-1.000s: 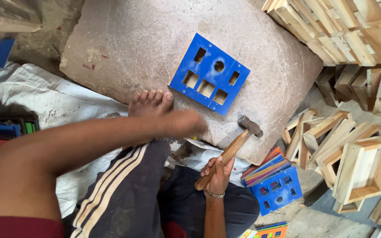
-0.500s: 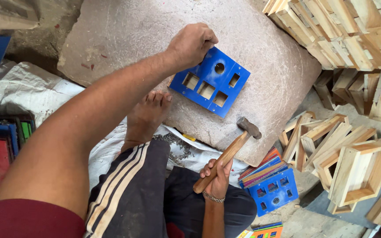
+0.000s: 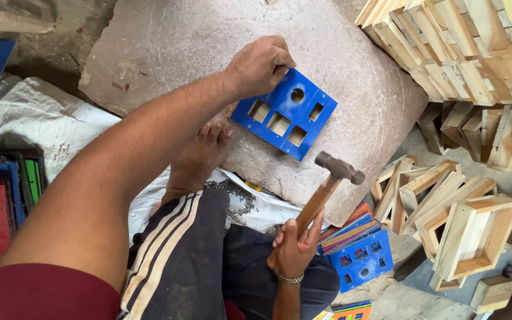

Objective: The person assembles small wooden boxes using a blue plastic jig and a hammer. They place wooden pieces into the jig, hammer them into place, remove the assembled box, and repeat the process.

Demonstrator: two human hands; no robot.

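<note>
Left hand (image 3: 260,64) pinches something small at the far-left edge of the blue board (image 3: 284,115), flat on the slab (image 3: 167,47). Right hand (image 3: 294,249) clamps the hammer (image 3: 326,192) near-right, head raised clear.

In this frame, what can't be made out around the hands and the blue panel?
Head view only:
- Whatever the left hand pinches at the blue panel: hidden by its fingers.
- The panel's upper left corner: covered by that hand.
- The hammer handle's end: wrapped by the right hand.
- The wooden frames: cut off at the right edge.
</note>
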